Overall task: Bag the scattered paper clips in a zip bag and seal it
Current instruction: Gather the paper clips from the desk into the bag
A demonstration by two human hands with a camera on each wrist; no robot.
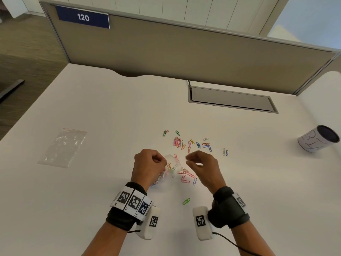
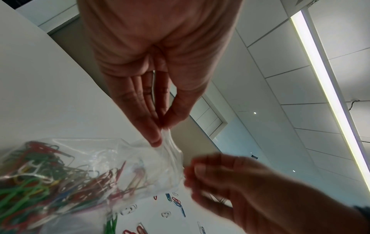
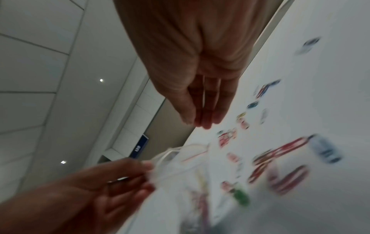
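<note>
My left hand [image 1: 150, 162] pinches the rim of a clear zip bag [image 1: 172, 164] between thumb and fingers [image 2: 154, 139], holding its mouth up just above the white desk [image 1: 110, 117]. The bag [image 2: 140, 159] holds several coloured paper clips [image 2: 40, 178]. My right hand [image 1: 195, 160] hovers just right of the bag mouth; in the right wrist view its fingers [image 3: 206, 117] are straight and together with nothing seen between them. Loose paper clips [image 1: 184, 143] lie scattered beyond both hands, more [image 1: 186, 177] sit under the right hand, and one green clip [image 1: 186, 201] lies nearer me.
A second, flat zip bag [image 1: 63, 147] lies on the desk at the left. A white paper-wrapped cup [image 1: 318, 140] stands at the far right. A grey cable hatch [image 1: 232, 99] sits in the desk ahead, and a beige partition [image 1: 184, 52] closes the back.
</note>
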